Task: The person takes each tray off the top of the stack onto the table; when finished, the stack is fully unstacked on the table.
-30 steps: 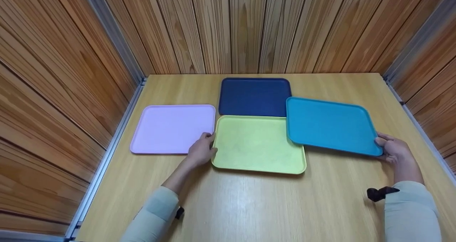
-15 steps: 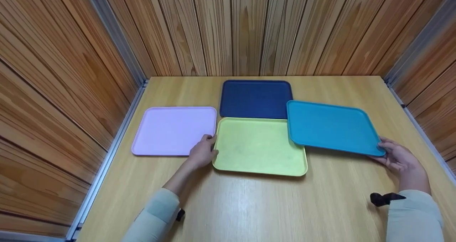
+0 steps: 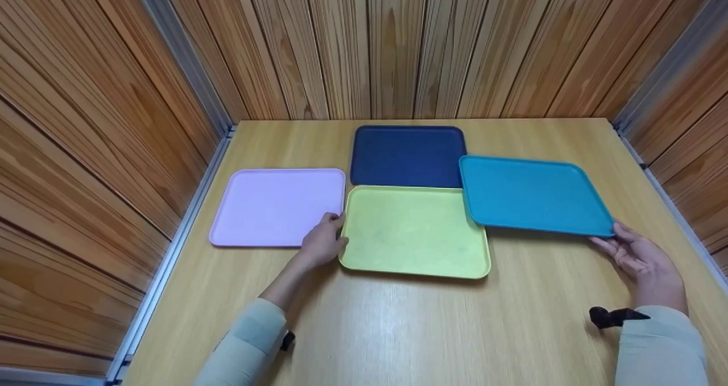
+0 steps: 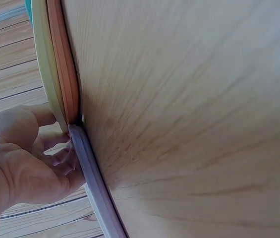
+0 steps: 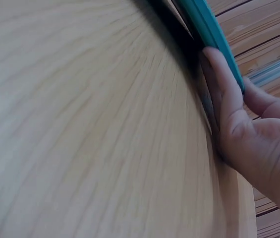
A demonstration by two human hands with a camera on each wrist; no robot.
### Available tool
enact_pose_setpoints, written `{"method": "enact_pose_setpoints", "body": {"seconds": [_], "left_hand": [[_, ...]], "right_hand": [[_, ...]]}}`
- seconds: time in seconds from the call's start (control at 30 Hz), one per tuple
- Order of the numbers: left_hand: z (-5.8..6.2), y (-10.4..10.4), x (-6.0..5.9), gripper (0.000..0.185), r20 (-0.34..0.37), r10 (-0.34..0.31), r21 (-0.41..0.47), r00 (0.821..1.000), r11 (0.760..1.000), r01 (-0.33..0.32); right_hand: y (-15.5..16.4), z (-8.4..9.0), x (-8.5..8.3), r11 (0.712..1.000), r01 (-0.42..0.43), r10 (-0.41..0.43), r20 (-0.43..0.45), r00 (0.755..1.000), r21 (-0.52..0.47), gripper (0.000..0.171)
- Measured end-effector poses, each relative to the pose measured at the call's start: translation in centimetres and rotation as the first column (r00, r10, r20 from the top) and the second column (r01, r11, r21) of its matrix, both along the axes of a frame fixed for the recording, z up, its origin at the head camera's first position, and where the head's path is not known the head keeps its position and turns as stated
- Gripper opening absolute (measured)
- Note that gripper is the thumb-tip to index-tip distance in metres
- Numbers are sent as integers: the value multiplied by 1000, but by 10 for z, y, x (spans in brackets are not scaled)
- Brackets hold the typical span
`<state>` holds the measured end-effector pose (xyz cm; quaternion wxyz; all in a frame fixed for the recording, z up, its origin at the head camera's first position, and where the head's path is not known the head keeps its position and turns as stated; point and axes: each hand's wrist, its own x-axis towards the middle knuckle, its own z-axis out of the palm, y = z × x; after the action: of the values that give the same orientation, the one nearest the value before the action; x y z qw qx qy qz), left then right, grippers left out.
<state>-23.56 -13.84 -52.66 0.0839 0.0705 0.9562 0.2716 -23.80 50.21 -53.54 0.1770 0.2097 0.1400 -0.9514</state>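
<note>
Right hand [image 3: 640, 255] w/ straight fingers under the teal tray's [image 3: 532, 195] near right corner, tray overlapping the green tray [image 3: 415, 229] on table [image 3: 398, 329]. Left hand [image 3: 323, 241] grips green tray's left edge, beside lilac tray [image 3: 276, 207].

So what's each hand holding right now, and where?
Left hand grips the yellow-green tray's near-left corner. Right hand only touches the teal tray's near-right corner, fingers straight.

Two bare hands, long pale sleeves

The left hand [image 3: 321, 243] and right hand [image 3: 640, 255] wore no gloves or rings; pale grey-green fabric sleeves [image 3: 244, 346] covered both forearms, each with a small black strap [image 3: 614, 316] near the cuff.
</note>
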Motion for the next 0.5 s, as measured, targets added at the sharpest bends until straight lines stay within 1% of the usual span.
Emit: {"method": "enact_pose_setpoints", "body": {"seconds": [0.1, 0.17, 0.23, 0.3, 0.43, 0.5], "left_hand": [[0, 0, -1, 64, -1, 1, 3, 1000, 1000, -1], [-1, 0, -1, 64, -16, -2, 1, 1000, 1000, 2], [-2, 0, -1, 64, -33, -8, -4, 999, 1000, 7], [-2, 0, -2, 63, -46, -11, -8, 999, 1000, 11], [0, 0, -2, 63, -37, -12, -10, 999, 1000, 11], [0, 0, -3, 63, -27, -10, -11, 1000, 1000, 10]], "right_hand": [[-3, 2, -3, 996, 91, -92, 94, 991, 20, 21], [-4, 2, -5, 991, 136, -137, 115, 984, 18, 16], [-5, 0, -6, 987, 160, -158, 106, 982, -6, 20], [-5, -1, -7, 978, 202, -195, 122, 973, -46, 21], [-5, -1, -7, 967, 251, -245, 112, 963, -45, 42], [-6, -1, -8, 964, 267, -264, 90, 960, -17, 53]]}}
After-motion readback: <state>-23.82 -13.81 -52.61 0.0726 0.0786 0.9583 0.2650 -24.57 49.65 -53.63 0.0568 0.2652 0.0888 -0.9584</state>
